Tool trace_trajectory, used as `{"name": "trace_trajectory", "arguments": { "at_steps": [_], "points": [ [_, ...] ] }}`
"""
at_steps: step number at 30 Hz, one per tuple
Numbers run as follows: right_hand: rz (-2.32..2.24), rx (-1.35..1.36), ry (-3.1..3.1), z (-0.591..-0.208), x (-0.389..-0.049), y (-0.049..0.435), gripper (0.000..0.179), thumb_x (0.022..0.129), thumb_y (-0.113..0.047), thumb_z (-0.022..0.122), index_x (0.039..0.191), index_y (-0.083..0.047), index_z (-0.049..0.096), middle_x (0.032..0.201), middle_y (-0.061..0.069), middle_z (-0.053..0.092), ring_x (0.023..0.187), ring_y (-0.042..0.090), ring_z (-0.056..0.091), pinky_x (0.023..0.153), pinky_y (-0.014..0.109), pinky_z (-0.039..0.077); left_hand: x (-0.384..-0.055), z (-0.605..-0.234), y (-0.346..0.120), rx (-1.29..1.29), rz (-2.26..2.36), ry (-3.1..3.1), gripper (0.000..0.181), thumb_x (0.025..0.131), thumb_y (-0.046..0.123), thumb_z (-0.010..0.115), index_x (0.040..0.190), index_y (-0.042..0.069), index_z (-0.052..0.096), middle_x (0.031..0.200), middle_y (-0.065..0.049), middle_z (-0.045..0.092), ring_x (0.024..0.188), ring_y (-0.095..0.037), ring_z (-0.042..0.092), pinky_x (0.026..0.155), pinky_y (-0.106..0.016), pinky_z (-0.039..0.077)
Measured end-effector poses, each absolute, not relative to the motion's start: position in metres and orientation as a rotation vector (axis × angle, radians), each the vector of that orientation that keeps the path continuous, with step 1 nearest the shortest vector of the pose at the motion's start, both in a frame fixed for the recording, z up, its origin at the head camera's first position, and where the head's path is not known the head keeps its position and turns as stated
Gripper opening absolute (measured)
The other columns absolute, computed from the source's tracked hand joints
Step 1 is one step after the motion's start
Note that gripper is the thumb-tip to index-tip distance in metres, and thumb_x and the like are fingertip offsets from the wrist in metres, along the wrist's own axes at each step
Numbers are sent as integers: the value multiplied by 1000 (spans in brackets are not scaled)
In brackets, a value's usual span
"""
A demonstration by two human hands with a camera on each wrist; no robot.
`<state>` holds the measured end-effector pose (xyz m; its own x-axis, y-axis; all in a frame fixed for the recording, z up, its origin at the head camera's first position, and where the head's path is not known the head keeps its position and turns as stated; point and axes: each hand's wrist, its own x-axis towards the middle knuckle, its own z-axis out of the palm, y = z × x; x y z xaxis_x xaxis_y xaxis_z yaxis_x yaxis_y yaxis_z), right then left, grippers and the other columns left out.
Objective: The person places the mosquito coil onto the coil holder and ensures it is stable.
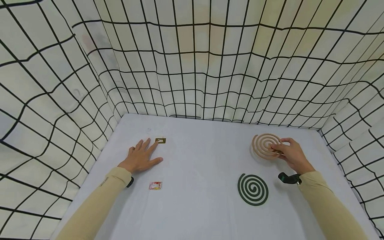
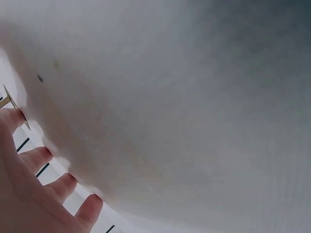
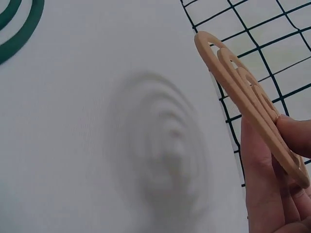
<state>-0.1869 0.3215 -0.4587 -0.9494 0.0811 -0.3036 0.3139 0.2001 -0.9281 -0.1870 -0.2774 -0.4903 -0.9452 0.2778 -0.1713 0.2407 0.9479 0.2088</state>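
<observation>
At far left, black square-mesh netting (image 1: 54, 90) stands beside a table covered in white cloth (image 1: 198, 200). The left hand (image 1: 141, 159), in a tan sleeve (image 1: 102, 196), lies palm-down on the cloth, fingers spread and gripping nothing; its index fingertip touches a small flat gold-coloured metal piece, roughly rectangular with a cut-out (image 1: 160, 140). A dark band (image 1: 130, 182) is visible at the left wrist. Nearer the viewer, a small rectangular card printed in red, yellow and white (image 1: 155, 185) lies flat; its print is too small to read. Right of centre, a dark green spiral coil (image 1: 253, 189) lies flat on the cloth, apart from both hands. Beyond it and slightly right, a light tan spiral coil (image 1: 266, 146) is held tilted above the cloth, its shadow (image 3: 160, 141) falling below. The right hand (image 1: 292, 155) pinches this coil between thumb and fingers. A black device (image 1: 289, 178) sits at the right wrist.
</observation>
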Motion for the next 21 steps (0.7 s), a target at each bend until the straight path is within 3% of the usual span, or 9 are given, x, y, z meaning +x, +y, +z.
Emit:
{"name": "trace_trajectory", "arguments": {
  "at_steps": [3,10,16,21],
  "points": [
    [-1874,374,2253,-457,-189,316,63,96,-26,76,134,-6,31,82,-16,77,78,0,74,73,22,60,-186,-490,-277,392,281,2908,87,99,67,52,165,16,27,171,-26,19,156,-56,17,115,-76,23],
    [-1888,376,2225,-455,-191,302,87,97,-28,74,156,7,22,82,-18,75,80,-3,72,74,20,60,-185,-489,-277,398,283,2912,86,99,66,52,165,15,28,171,-26,20,156,-56,18,115,-76,23],
    [-1984,381,2137,-453,-195,288,54,97,-22,74,137,-4,42,83,-14,77,80,0,74,74,22,61,-186,-491,-277,397,285,2909,86,99,66,52,165,16,27,171,-26,20,156,-56,17,115,-76,23],
    [-2032,370,2096,-453,-199,275,41,98,-20,73,127,-11,45,83,-12,78,80,2,76,75,23,61,-186,-491,-278,394,286,2910,86,99,66,52,165,16,27,171,-26,19,156,-56,17,115,-77,23]
  ]
}}
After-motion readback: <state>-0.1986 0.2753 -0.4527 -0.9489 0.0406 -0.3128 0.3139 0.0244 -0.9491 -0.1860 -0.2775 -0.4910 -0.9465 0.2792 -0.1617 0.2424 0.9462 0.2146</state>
